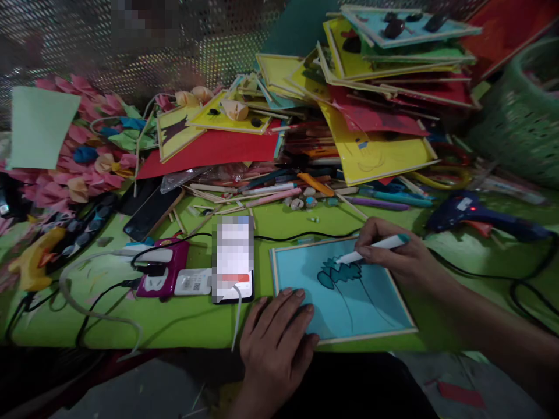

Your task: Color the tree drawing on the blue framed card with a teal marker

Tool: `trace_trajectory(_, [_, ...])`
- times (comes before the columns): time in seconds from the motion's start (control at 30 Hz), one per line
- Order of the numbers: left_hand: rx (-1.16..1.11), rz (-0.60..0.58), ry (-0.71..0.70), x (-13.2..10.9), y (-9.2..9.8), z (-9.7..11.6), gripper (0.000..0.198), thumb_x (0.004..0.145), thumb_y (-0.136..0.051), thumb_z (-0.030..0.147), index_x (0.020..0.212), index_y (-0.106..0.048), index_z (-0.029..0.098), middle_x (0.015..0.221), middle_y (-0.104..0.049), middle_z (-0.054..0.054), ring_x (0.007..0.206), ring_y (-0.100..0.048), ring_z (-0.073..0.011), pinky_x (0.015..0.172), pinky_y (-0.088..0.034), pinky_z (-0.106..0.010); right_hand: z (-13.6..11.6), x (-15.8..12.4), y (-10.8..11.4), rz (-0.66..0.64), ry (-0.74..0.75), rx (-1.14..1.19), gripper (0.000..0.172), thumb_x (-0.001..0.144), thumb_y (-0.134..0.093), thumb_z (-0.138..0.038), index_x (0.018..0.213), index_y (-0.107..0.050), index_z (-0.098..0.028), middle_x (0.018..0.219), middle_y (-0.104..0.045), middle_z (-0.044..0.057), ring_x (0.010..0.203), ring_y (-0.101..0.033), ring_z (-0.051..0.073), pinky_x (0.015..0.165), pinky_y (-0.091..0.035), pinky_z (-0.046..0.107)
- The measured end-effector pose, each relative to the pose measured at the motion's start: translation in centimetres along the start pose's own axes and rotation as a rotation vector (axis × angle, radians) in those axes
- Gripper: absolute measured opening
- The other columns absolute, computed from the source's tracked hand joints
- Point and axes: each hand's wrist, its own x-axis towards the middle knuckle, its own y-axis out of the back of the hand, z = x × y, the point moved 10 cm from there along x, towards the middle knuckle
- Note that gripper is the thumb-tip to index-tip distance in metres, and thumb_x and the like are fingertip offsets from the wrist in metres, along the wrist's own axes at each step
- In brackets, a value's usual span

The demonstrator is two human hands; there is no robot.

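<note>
A blue sheet framed with thin wooden sticks [301, 262] lies on the green tabletop in front of me. On it is a dark green drawing [345, 273] with a rounded end, a jagged-edged body and two long thin lines. My right hand [388, 256] grips a white marker pen [378, 247] with a teal end, its tip touching the upper part of the drawing. Flat on the sheet's lower left corner rests my left hand [282, 334], fingers stretched out and holding nothing.
Left of the sheet are a lit phone [232, 285], a magenta power strip [174, 270] and a yellow glue gun [39, 262]. A blue glue gun [480, 215] lies right, its cord trailing. Behind are scattered pens, stacked framed sheets [393, 58], folded paper flowers [74, 174] and a green basket [515, 116].
</note>
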Motion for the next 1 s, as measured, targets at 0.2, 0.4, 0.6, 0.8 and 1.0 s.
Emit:
trace_trajectory(0.2, [0.006,-0.007,0.001,-0.02,-0.05,0.01,0.025,0.099,-0.062,0.027,0.12,-0.075,0.021,0.128,-0.077,-0.006,0.126,-0.068,-0.0218,0.115,-0.039,-0.038,0.04,0.07,0.18,0.02,0.012,-0.016,0.027,0.089,-0.077,-0.046,0.081,-0.065,-0.023,0.07,-0.055,-0.001,0.063,-0.046,0.015,0.056,-0.033,0.03])
trace_trajectory(0.4, [0.003,0.007,0.0,0.29,0.04,0.16,0.025,0.101,-0.059,0.027,0.118,-0.076,0.021,0.126,-0.078,-0.006,0.124,-0.069,-0.0215,0.114,-0.039,-0.038,-0.19,0.13,0.27,0.038,0.012,-0.018,0.027,0.089,-0.076,-0.046,0.08,-0.065,-0.023,0.069,-0.055,-0.001,0.063,-0.046,0.016,0.056,-0.034,0.03])
trace_trajectory(0.6, [-0.004,0.024,0.011,0.36,0.17,0.18,0.024,0.101,-0.059,0.027,0.117,-0.076,0.022,0.124,-0.079,-0.006,0.123,-0.07,-0.0212,0.113,-0.04,-0.037,-0.17,0.2,0.21,0.029,0.019,-0.013,0.026,0.09,-0.075,-0.045,0.08,-0.064,-0.023,0.069,-0.054,-0.001,0.063,-0.045,0.015,0.057,-0.033,0.03])
trace_trajectory(0.8, [0.016,-0.036,-0.011,-0.11,-0.35,-0.03,0.028,0.097,-0.064,0.027,0.124,-0.073,0.022,0.131,-0.076,-0.006,0.127,-0.068,-0.022,0.116,-0.038,-0.038,0.07,0.2,0.21,0.022,0.02,-0.003,0.023,0.091,-0.075,-0.042,0.081,-0.065,-0.024,0.07,-0.054,-0.002,0.063,-0.046,0.015,0.057,-0.033,0.03])
trace_trajectory(1.0, [0.039,-0.033,-0.026,-0.08,-0.1,0.08,0.028,0.098,-0.063,0.028,0.123,-0.073,0.024,0.128,-0.077,-0.005,0.125,-0.069,-0.0215,0.115,-0.04,-0.037,-0.04,0.28,0.14,0.017,0.018,-0.016,0.023,0.091,-0.075,-0.042,0.081,-0.065,-0.024,0.07,-0.054,-0.002,0.064,-0.046,0.015,0.057,-0.034,0.03])
